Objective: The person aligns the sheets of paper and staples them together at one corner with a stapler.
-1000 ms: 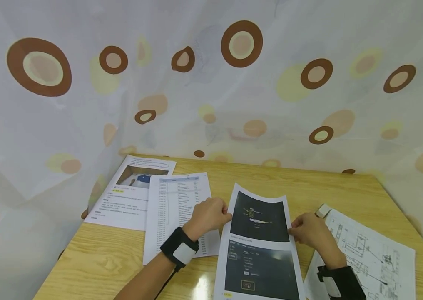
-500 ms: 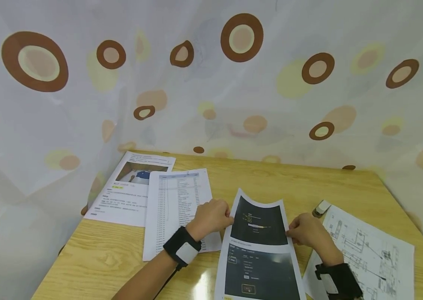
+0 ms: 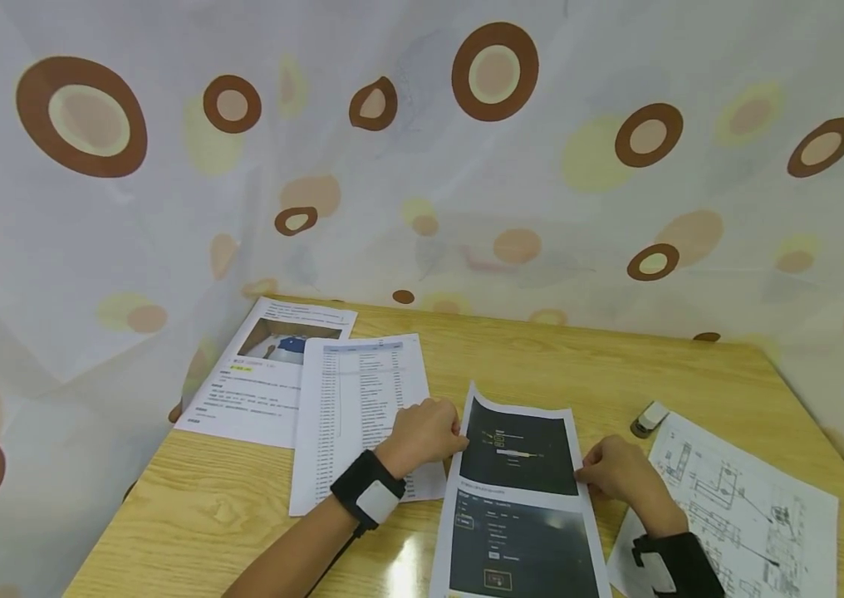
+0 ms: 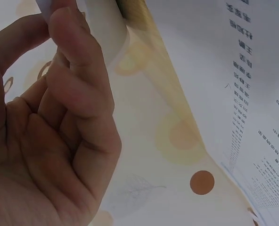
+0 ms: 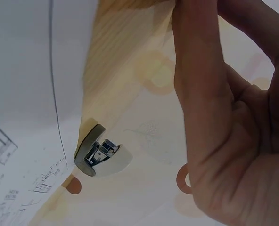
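Observation:
A printed sheet with two dark screenshots (image 3: 519, 531) is held between both hands at the front middle, its top edge bowed. My left hand (image 3: 425, 432) pinches its left edge near the top, fingers curled; in the left wrist view the left hand (image 4: 54, 127) has only a sliver of paper at its fingertips. On the opposite edge, my right hand (image 3: 620, 473) pinches the sheet between thumb and finger. A small grey-and-white stapler (image 3: 649, 419) stands just beyond the right hand, also visible beside the hand in the right wrist view as a stapler (image 5: 102, 150) with metal parts.
A sheet with line drawings (image 3: 743, 507) lies at the right. Left of the held sheet, a table-filled page (image 3: 358, 399) overlaps a page with a photo (image 3: 250, 399). The wooden table (image 3: 190, 515) meets a patterned curtain (image 3: 422, 183) at its back and sides.
The held sheet and both hands have come slightly toward the near side of the table. More of the stapler shows past the right hand. The head view has shifted a little.

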Motion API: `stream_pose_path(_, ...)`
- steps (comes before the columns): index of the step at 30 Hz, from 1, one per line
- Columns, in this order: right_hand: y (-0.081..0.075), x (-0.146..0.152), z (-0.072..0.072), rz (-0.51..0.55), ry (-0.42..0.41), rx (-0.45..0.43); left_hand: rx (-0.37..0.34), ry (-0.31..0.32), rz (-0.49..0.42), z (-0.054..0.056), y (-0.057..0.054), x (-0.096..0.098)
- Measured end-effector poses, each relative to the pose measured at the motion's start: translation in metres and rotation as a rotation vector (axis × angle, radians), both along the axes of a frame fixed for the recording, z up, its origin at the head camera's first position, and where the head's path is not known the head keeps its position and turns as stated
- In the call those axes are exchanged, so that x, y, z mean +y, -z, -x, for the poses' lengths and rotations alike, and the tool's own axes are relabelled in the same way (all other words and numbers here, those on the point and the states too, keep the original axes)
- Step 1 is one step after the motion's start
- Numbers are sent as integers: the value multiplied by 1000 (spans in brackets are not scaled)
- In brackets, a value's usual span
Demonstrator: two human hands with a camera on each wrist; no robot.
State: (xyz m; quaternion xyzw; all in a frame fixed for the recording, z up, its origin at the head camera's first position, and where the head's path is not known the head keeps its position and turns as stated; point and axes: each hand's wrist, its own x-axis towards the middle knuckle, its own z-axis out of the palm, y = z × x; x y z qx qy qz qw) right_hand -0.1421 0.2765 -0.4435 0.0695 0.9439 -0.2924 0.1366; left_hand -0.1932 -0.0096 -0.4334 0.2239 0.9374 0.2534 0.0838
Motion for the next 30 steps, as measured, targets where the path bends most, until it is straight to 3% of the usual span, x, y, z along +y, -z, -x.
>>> stream_pose_path(6,-1,1,2,-41,-19,13,19,-6,12,1,-2,-7)
stream_pose_path(13,-3,3,2,-33,-7,3,-18,-38,12,9,-4,-22)
stream_pose_path(20,-4,6,1,-69,-19,34,-27,-165,20,22,-13,-51)
stream_pose_path(30,-26,-6,3,-126,-27,220,-42,-277,26,32,-21,-85)
